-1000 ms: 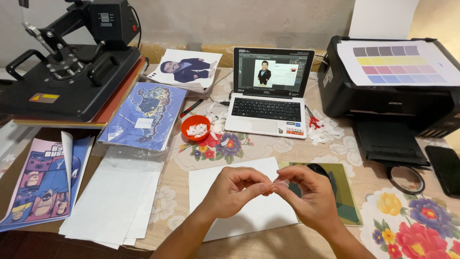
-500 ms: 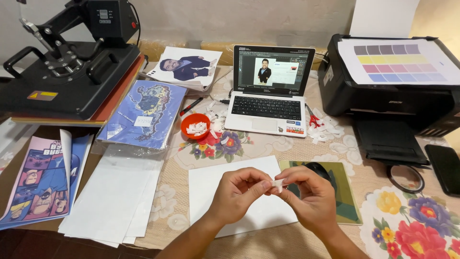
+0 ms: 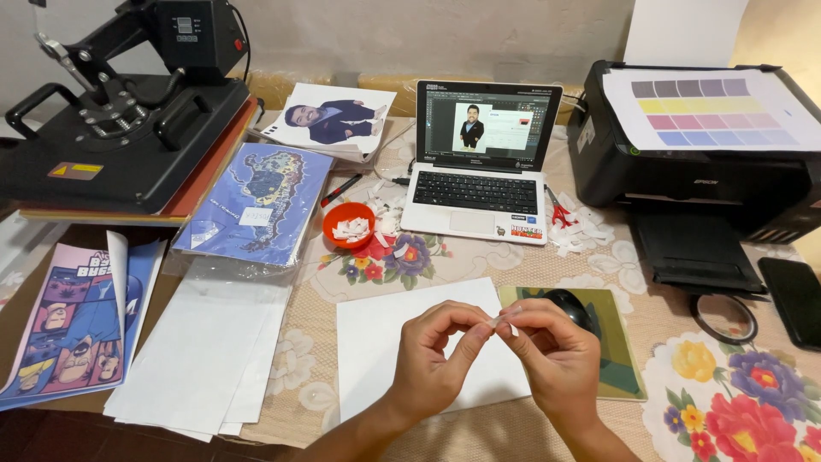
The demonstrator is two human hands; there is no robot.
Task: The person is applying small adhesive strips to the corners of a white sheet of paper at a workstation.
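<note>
Your left hand [image 3: 436,355] and right hand [image 3: 552,351] pinch a small clear tape piece [image 3: 496,321] over the blank white sheet [image 3: 376,342]; cut scraps fill the orange bowl [image 3: 349,226] at 11 o'clock, nothing yet stuck down.

A pale, plain wall [image 3: 410,34] runs behind the work table [image 3: 445,428], lit warmly — brighter toward the right corner. The table wears a beige lace-patterned cloth [image 3: 479,261] printed with red, purple and yellow flowers (the largest blooms sit at the lower right). At the bottom left, dark reddish floor [image 3: 51,436] shows beyond the table's edge.
</note>
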